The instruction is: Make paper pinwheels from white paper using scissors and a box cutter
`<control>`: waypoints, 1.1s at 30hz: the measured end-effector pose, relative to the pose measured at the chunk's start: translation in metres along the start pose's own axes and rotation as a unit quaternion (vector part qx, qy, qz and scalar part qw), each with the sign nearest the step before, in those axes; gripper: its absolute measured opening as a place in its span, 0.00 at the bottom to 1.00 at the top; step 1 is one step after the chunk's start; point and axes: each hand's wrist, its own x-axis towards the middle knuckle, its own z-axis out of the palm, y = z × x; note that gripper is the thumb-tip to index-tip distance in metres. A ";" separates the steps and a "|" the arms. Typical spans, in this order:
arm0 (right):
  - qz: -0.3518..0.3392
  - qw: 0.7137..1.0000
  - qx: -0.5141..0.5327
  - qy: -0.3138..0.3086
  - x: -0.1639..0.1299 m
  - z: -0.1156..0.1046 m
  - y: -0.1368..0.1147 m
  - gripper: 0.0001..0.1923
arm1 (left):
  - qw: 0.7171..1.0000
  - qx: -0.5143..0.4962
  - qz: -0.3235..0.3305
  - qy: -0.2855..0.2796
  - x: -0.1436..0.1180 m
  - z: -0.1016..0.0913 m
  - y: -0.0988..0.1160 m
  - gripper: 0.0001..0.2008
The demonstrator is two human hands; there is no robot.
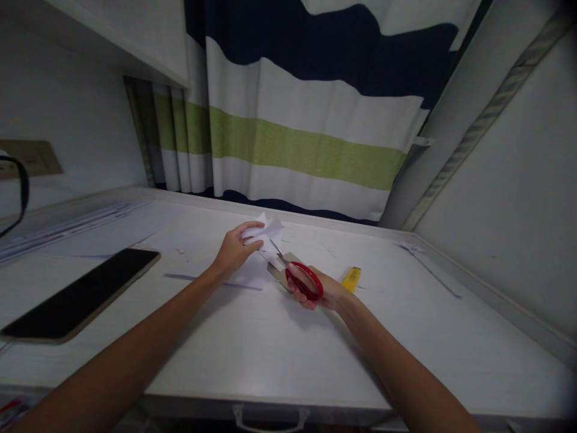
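The right hand [329, 290] grips red scissors [301, 263] by the handles; the left hand [234, 249] pinches white paper [273, 228] at their eleven o'clock. Cutting seems in hand; the next snip calls for steady paper. A phone [85, 291] lies at nine o'clock, a yellow object [351, 278] at three.

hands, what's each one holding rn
Left hand: closed, pinching white paper.
Right hand: closed, holding red-handled scissors.

White desktop [270, 361], dark-screened phone [85, 291], paper sheets [90, 227], yellow object [351, 278]
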 end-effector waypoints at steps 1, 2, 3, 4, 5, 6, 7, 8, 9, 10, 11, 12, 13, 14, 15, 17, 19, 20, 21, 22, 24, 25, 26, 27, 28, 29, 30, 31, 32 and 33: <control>0.001 1.000 -0.006 0.003 0.000 0.001 -0.001 0.20 | 1.000 -0.003 -0.001 -0.003 0.000 0.000 0.000 0.17; 0.002 1.000 -0.010 0.008 0.000 0.001 -0.001 0.20 | 1.000 -0.005 -0.003 -0.004 0.000 0.000 0.001 0.17; 0.004 1.000 -0.015 0.015 0.000 0.001 -0.001 0.20 | 1.000 -0.006 -0.005 -0.005 -0.001 0.000 0.001 0.17; 0.006 1.000 -0.020 0.020 0.000 0.002 -0.001 0.21 | 1.000 -0.005 -0.006 -0.004 -0.001 0.000 0.002 0.17; 0.006 0.999 -0.023 0.023 0.001 0.002 0.000 0.21 | 1.000 -0.004 -0.006 -0.003 -0.001 0.000 0.002 0.17; 0.005 0.999 -0.026 0.023 0.002 0.001 0.001 0.21 | 1.000 -0.001 -0.006 -0.002 -0.001 0.000 0.002 0.17; 0.003 0.999 -0.029 0.020 0.003 0.001 0.003 0.22 | 1.000 0.002 -0.005 -0.003 -0.001 0.000 0.001 0.17; 0.000 0.999 -0.031 0.018 0.004 0.000 0.004 0.22 | 1.000 0.005 -0.004 -0.004 0.000 0.000 0.001 0.17; -0.005 0.999 -0.033 0.018 0.004 0.000 0.005 0.22 | 1.000 0.007 -0.002 -0.006 0.000 -0.001 -0.001 0.18; -0.009 0.999 -0.035 0.020 0.005 -0.001 0.005 0.22 | 1.000 0.010 0.001 -0.008 0.001 -0.002 -0.002 0.18; -0.011 0.999 -0.038 0.023 0.005 -0.001 0.006 0.23 | 1.000 0.013 0.003 -0.008 0.001 -0.002 -0.004 0.19; -0.012 0.999 -0.042 0.026 0.004 -0.002 0.005 0.23 | 1.000 0.018 0.005 -0.008 0.002 -0.003 -0.005 0.19; -0.013 0.998 -0.047 0.027 0.004 -0.003 0.004 0.23 | 1.000 0.024 0.005 -0.007 0.003 -0.004 -0.007 0.19; -0.013 0.998 -0.055 0.025 0.003 -0.005 0.003 0.23 | 0.999 0.032 0.004 -0.004 0.003 -0.005 -0.008 0.20; -0.010 0.998 -0.064 0.022 0.001 -0.006 0.002 0.22 | 0.999 0.041 0.002 -0.001 0.004 -0.006 -0.009 0.20; -0.002 0.996 -0.088 0.018 -0.002 -0.010 -0.002 0.22 | 0.998 0.055 -0.001 0.005 0.005 -0.008 -0.011 0.19; 0.014 0.991 -0.128 0.021 -0.006 -0.015 -0.005 0.22 | 0.998 0.061 -0.005 0.011 0.006 -0.009 -0.012 0.19; 0.022 0.987 -0.156 0.029 -0.007 -0.017 -0.007 0.22 | 0.998 0.062 -0.008 0.013 0.006 -0.010 -0.012 0.19; 0.028 0.980 -0.193 0.046 -0.008 -0.019 -0.007 0.22 | 0.998 0.060 -0.010 0.014 0.007 -0.010 -0.013 0.19; 0.036 0.965 -0.248 0.081 -0.007 -0.022 -0.008 0.23 | 0.998 0.055 -0.010 0.013 0.007 -0.010 -0.013 0.19; 0.048 0.905 -0.377 0.188 -0.005 -0.028 -0.006 0.22 | 0.999 0.042 -0.005 0.008 0.007 -0.010 -0.014 0.19; 0.054 0.860 -0.442 0.249 -0.003 -0.032 -0.005 0.21 | 0.999 0.038 -0.003 0.005 0.007 -0.010 -0.014 0.19; 0.054 0.823 -0.482 0.295 -0.001 -0.035 -0.003 0.19 | 0.999 0.038 -0.001 0.001 0.007 -0.009 -0.014 0.19; 0.053 0.795 -0.508 0.328 0.001 -0.039 0.000 0.17 | 0.999 0.040 -0.001 -0.001 0.007 -0.009 -0.013 0.19; 0.052 0.773 -0.526 0.351 0.003 -0.042 0.003 0.16 | 0.999 0.045 -0.002 -0.003 0.006 -0.009 -0.013 0.18; 0.050 0.761 -0.535 0.363 0.004 -0.044 0.005 0.15 | 0.999 0.050 -0.004 -0.003 0.005 -0.008 -0.012 0.17; 0.049 0.748 -0.547 0.373 0.005 -0.045 0.008 0.15 | 0.998 0.055 -0.007 -0.005 0.004 -0.007 -0.011 0.16; 0.049 0.736 -0.559 0.379 0.006 -0.046 0.010 0.15 | 0.998 0.058 -0.010 -0.007 0.003 -0.007 -0.009 0.15; 0.048 0.727 -0.570 0.381 0.006 -0.046 0.012 0.15 | 0.998 0.059 -0.012 -0.011 0.002 -0.006 -0.008 0.15; 0.044 0.719 -0.580 0.380 0.006 -0.045 0.013 0.15 | 0.998 0.059 -0.012 -0.016 0.001 -0.005 -0.006 0.15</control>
